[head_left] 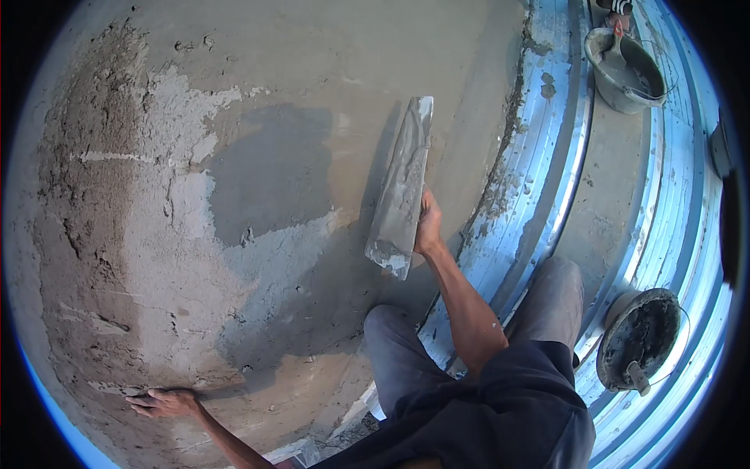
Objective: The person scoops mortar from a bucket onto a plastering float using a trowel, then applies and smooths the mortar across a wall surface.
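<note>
Filling most of the view, a plastered wall (375, 47) bears a dark patch (269, 168); ribbed metal sheeting (539, 156) runs down its right side; a mortar bucket (613, 313) stands over there; the trowel (398, 191), blade smeared with mortar, tilts just before the wall; the left hand (164, 402), fingers stretched and nearly flat, lies at rough plaster, grasping nothing visible; the right hand (428, 225) is curled closed on the trowel, its grip partly hidden.

The wall (266, 227) looks matt, the metal decking (678, 203) glossy.
</note>
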The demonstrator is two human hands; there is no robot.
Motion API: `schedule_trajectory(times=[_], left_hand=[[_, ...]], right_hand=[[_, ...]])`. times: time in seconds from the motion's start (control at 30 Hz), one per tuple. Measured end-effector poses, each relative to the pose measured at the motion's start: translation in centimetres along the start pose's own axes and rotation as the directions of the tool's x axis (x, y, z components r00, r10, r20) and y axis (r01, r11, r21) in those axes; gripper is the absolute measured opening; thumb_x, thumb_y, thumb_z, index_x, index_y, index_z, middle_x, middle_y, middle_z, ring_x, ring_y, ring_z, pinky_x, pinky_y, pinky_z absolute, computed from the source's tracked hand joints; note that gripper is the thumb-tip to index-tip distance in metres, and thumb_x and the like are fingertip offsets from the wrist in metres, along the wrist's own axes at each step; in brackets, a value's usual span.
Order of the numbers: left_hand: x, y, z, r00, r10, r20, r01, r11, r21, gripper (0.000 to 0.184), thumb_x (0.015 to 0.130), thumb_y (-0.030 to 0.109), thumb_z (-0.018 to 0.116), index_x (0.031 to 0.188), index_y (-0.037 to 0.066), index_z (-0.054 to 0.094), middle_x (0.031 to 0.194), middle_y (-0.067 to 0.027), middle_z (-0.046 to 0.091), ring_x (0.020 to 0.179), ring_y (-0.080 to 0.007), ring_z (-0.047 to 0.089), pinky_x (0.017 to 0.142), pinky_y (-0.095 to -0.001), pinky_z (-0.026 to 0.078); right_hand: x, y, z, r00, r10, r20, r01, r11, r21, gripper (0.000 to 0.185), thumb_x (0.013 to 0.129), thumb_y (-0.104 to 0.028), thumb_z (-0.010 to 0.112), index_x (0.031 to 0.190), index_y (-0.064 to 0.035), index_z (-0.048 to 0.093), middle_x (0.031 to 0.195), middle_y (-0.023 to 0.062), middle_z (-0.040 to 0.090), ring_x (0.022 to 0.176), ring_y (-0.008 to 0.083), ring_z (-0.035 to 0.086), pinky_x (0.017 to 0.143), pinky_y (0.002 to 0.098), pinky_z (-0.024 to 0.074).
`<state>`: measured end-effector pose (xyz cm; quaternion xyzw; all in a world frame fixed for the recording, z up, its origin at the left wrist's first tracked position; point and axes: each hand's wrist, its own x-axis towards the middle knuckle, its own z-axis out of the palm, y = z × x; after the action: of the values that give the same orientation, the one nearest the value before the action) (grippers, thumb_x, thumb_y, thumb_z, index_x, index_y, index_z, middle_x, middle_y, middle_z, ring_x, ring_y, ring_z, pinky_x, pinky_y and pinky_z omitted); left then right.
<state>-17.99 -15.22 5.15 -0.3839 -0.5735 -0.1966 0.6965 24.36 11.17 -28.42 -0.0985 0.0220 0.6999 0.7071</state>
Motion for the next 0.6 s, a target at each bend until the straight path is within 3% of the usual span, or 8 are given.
schedule_trajectory(times=[0.07,0.1,0.17,0.2,0.27,0.37,0.53,0.6], left_hand=[[-0.1,-0.1,-0.1,1.0,-0.027,-0.006,0.027,1.0,0.0,0.062,0.102,0.043,0.025,0.152,0.006,0.022,0.153,-0.017,0.029,0.139,-0.0347,0.023,0.113,-0.0488,0.02],[0.0,0.1,-0.1,1.0,-0.027,-0.007,0.027,1.0,-0.007,0.062,0.102,0.043,0.025,0.152,0.006,0.022,0.153,-0.017,0.029,0.139,-0.0347,0.023,0.113,-0.0488,0.02],[0.0,0.2,-0.2,1.0,0.001,-0.001,-0.001,1.0,0.002,0.063,0.102,0.043,0.022,0.152,0.005,0.022,0.154,-0.0196,0.026,0.141,-0.0348,0.021,0.113,-0.0484,0.02],[0.0,0.2,-0.1,1.0,-0.021,-0.004,0.021,1.0,-0.009,0.063,0.102,0.043,0.023,0.152,0.004,0.022,0.154,-0.0194,0.026,0.141,-0.0343,0.021,0.113,-0.0485,0.02],[0.0,0.0,0.1,1.0,-0.021,-0.016,0.021,1.0,-0.01,0.062,0.102,0.042,0.025,0.152,0.005,0.022,0.154,-0.0177,0.026,0.14,-0.0346,0.022,0.112,-0.0489,0.02],[-0.1,0.0,0.0,1.0,-0.025,-0.01,0.025,1.0,-0.013,0.061,0.102,0.043,0.026,0.152,0.007,0.023,0.155,-0.016,0.027,0.14,-0.0348,0.023,0.112,-0.0492,0.021],[0.2,0.4,-0.4,1.0,-0.021,0.002,0.021,1.0,0.0,0.063,0.102,0.044,0.024,0.152,0.005,0.022,0.155,-0.0155,0.027,0.14,-0.0335,0.021,0.113,-0.0475,0.02],[-0.1,-0.1,0.1,0.996,-0.086,0.013,0.086,0.996,0.015,0.063,0.102,0.044,0.023,0.152,0.005,0.022,0.155,-0.0157,0.026,0.14,-0.0331,0.021,0.112,-0.0479,0.02]], right_hand=[[4.4,-0.2,-11.1,0.95,0.1,0.296,-0.099,0.995,-0.019,0.046,0.099,-0.046,0.038,0.112,-0.0062,0.058,0.089,0.0123,0.064,0.071,0.018,0.064,0.038,0.0307,0.0443],[5.8,-0.5,-11.3,0.951,0.094,0.294,-0.093,0.996,-0.018,0.046,0.099,-0.046,0.038,0.112,-0.0062,0.058,0.089,0.0123,0.064,0.071,0.018,0.064,0.038,0.0307,0.0443],[8.1,-1.1,-10.5,0.966,0.035,-0.255,-0.137,0.908,-0.396,0.048,0.099,-0.046,0.04,0.11,-0.0038,0.059,0.097,0.0167,0.065,0.09,0.0238,0.064,0.037,0.0318,0.0447],[8.8,-0.6,-9.4,0.966,0.039,-0.256,-0.14,0.91,-0.391,0.048,0.099,-0.046,0.04,0.11,-0.0038,0.059,0.097,0.0167,0.065,0.09,0.0238,0.064,0.037,0.0318,0.0447],[8.1,0.2,-2.9,0.867,-0.351,-0.353,-0.058,0.634,-0.771,0.047,0.098,-0.046,0.042,0.09,-0.0006,0.055,0.079,0.0188,0.063,0.079,0.0309,0.063,0.044,0.0407,0.0447],[2.0,0.8,5.7,0.909,-0.409,-0.085,0.1,0.41,-0.906,0.047,0.098,-0.042,0.046,0.084,0.0025,0.051,0.075,0.0262,0.057,0.074,0.0401,0.059,0.071,0.0532,0.0422],[-0.1,4.1,2.6,0.962,-0.267,0.063,0.234,0.678,-0.697,0.035,0.098,-0.035,0.051,0.08,-0.0063,0.046,0.055,0.0085,0.044,0.053,0.0207,0.049,0.052,0.0406,0.0407],[0.5,0.3,1.1,0.981,-0.145,-0.125,0.074,0.891,-0.449,0.038,0.101,-0.042,0.042,0.073,-0.0158,0.038,0.053,-0.0041,0.033,0.037,0.0058,0.03,0.032,0.0238,0.0265]])
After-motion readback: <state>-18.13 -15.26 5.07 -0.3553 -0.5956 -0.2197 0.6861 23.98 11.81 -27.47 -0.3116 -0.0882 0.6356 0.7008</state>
